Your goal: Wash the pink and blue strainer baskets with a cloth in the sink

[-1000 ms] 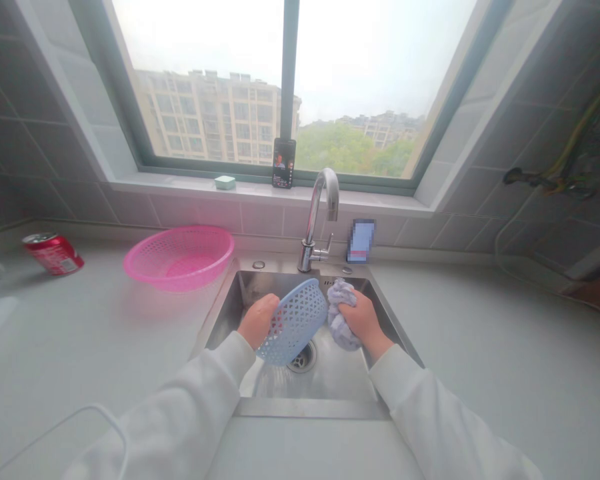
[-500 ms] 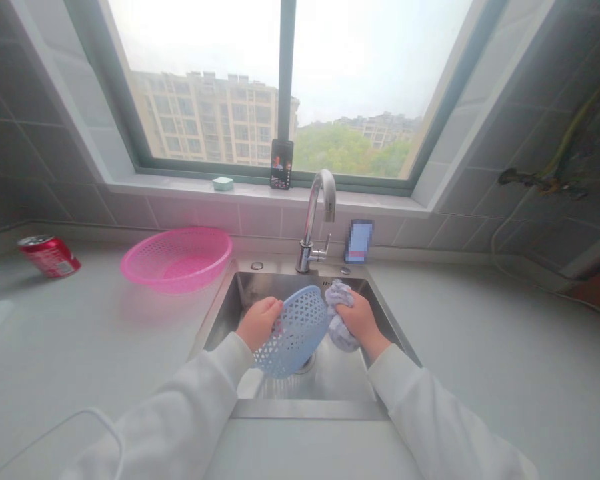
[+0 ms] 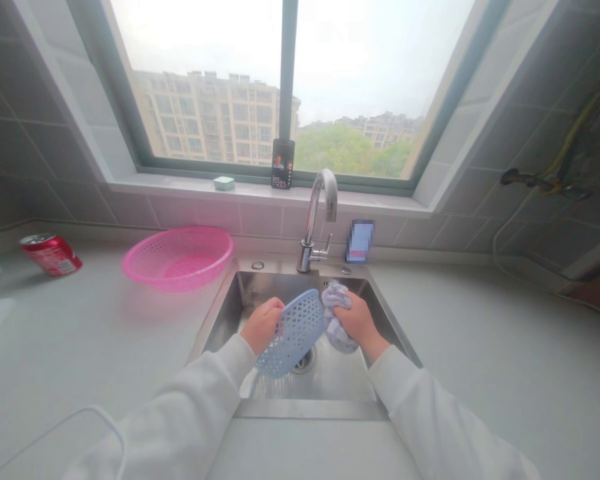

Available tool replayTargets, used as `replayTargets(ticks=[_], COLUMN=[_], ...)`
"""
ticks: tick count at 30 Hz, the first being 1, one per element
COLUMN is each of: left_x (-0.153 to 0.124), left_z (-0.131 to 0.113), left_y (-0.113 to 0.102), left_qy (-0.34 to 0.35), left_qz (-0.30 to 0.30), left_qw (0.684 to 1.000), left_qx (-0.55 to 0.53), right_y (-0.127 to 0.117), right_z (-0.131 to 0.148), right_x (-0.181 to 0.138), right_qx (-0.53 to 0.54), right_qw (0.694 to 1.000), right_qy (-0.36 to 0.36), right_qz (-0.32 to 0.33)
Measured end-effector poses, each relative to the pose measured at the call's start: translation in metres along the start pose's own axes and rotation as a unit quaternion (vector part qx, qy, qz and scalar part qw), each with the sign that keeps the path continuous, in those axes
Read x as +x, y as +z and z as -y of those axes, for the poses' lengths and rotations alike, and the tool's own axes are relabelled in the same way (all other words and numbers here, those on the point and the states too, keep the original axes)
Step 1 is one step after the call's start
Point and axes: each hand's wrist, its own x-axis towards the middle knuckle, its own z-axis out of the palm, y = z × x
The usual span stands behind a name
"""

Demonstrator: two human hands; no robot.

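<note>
Blue basket (image 3: 300, 327) at lower centre of frame, over sink (image 3: 310, 409), long axis lower left to upper right. Your left hand (image 3: 263, 325) clamps its left side; your right hand (image 3: 357, 319) clenches cloth (image 3: 339, 331) beside basket's right end (contact unclear).

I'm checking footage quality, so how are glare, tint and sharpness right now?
Head view: the upper window glares white; the counter looks pinkish by the pink basket; the screen beside the faucet is pixelated; holes in the blue basket are distinguishable.
</note>
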Motion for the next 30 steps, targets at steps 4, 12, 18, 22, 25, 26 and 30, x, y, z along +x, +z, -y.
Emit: replayTargets(ticks=[4,12,18,22,25,26,30], left_x=[0.0,0.003,0.002,0.0,0.0,-0.001,-0.001], left_z=[0.001,0.005,0.003,0.001,0.0,0.0,0.0], left_y=[0.003,0.0,0.0,-0.002,-0.005,-0.006,-0.009], left_qy=[0.025,0.058,0.056,0.045,0.046,0.047,0.041], left_qz=[-0.009,0.03,0.047,0.047,0.023,0.013,-0.015], left_qw=[0.999,0.995,0.993,0.991,0.989,0.988,0.987], left_qx=[0.027,0.074,0.091,0.117,0.138,0.144,0.152], right_y=[0.006,0.003,-0.005,-0.004,-0.005,-0.005,-0.006], right_z=[0.023,0.017,-0.002,-0.002,-0.001,-0.001,-0.001], right_x=[-0.015,-0.01,0.003,0.001,0.001,0.001,0.002], right_qx=[-0.019,-0.029,-0.048,-0.061,-0.065,-0.063,-0.056], right_qw=[0.993,0.994,0.999,0.998,0.998,0.998,0.998], right_qy=[-0.109,-0.097,-0.021,-0.019,-0.012,-0.011,-0.011], right_qz=[0.05,0.038,-0.005,-0.005,-0.006,-0.006,0.001])
